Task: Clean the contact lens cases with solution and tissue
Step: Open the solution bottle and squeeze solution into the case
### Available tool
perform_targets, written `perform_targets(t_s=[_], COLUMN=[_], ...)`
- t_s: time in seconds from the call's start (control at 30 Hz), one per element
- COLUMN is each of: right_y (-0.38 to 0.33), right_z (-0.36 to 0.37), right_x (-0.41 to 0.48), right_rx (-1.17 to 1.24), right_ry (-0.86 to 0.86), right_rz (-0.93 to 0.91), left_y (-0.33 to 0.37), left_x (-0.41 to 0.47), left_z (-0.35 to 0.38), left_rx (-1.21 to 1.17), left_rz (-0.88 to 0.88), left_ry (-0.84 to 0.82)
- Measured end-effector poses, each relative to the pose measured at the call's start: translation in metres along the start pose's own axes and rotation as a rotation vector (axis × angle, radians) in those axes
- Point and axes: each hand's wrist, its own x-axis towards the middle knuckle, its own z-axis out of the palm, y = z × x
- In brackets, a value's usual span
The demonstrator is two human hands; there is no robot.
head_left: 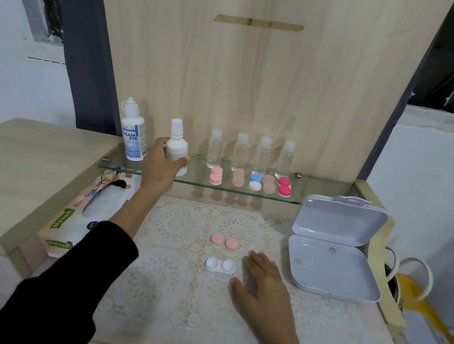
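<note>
My left hand (163,163) grips a small white solution bottle (176,143) at the glass shelf (319,192). On the lace mat, an open white lens case (220,265) lies with its two pink caps (224,241) just behind it. My right hand (263,282) rests flat on the mat, immediately right of the white case, fingers straight. A tissue box (88,219) lies at the left, partly under my left arm. Several more lens cases (251,180), pink, blue-white and red, sit in a row on the shelf.
A larger Dream Eye solution bottle (133,132) stands at the shelf's left end. Several clear bottles (251,155) line the back of the shelf. An open grey plastic box (332,245) sits at the right. A yellow bag (418,315) hangs beyond the table's right edge.
</note>
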Motion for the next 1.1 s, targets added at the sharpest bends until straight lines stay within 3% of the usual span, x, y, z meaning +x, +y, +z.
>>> perform_targets(t_s=[0.2, 0.43, 0.7, 0.97, 1.1], right_y=[-0.001, -0.006, -0.009, -0.031, -0.073], right_z=[0.0, -0.004, -0.006, -0.019, -0.024], right_x=[-0.001, -0.002, -0.004, 0.01, 0.033], right_rx=[0.018, 0.038, 0.027, 0.247, 0.325], right_ry=[0.013, -0.008, -0.024, 0.073, 0.093], right_rz=[0.004, 0.015, 0.03, 0.045, -0.037], left_y=[-0.009, -0.024, -0.041, -0.046, -0.047], left_x=[-0.058, -0.122, -0.162, -0.168, -0.168], left_z=[-0.013, -0.019, -0.015, -0.014, -0.014], left_rx=[-0.092, -0.066, -0.102, -0.085, -0.094], left_rz=[0.085, 0.049, 0.025, 0.053, 0.049], left_ry=[0.049, -0.151, -0.203, -0.201, -0.216])
